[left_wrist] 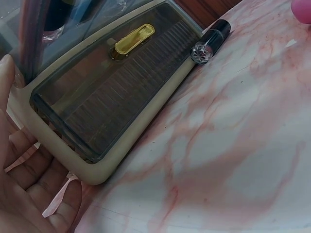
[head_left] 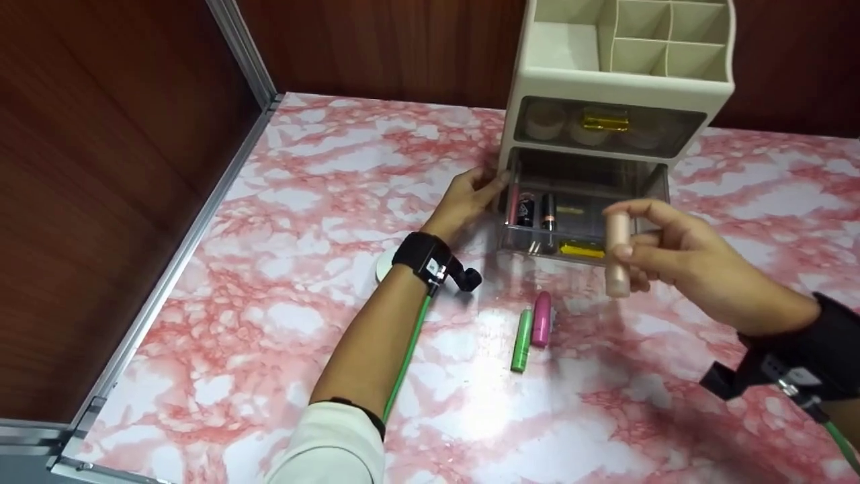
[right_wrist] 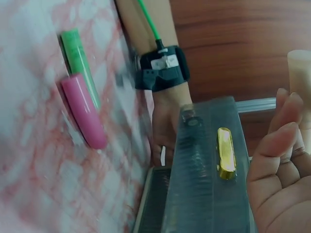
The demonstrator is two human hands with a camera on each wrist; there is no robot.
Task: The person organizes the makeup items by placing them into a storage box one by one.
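In the head view my right hand (head_left: 699, 262) pinches a beige cylindrical cosmetic tube (head_left: 618, 255) upright, in front of a pulled-out clear drawer (head_left: 584, 191). The same beige tube (right_wrist: 299, 73) shows at the edge of the right wrist view. Inside the drawer, at its left, lie a thin pink stick (head_left: 514, 205) and two dark cosmetic tubes (head_left: 549, 212). My left hand (head_left: 463, 202) rests against the left side of the cream cosmetics organizer (head_left: 625, 84). In the left wrist view its fingers (left_wrist: 36, 167) lie loosely bent along that side.
A green tube (head_left: 521, 341) and a magenta tube (head_left: 541, 319) lie on the marbled table before the drawer. A black tube with a faceted end (left_wrist: 210, 42) lies by the organizer's base. The upper drawer (head_left: 608, 131), closed, contains round jars. Part of a white round object (head_left: 384, 263) shows behind my left wrist.
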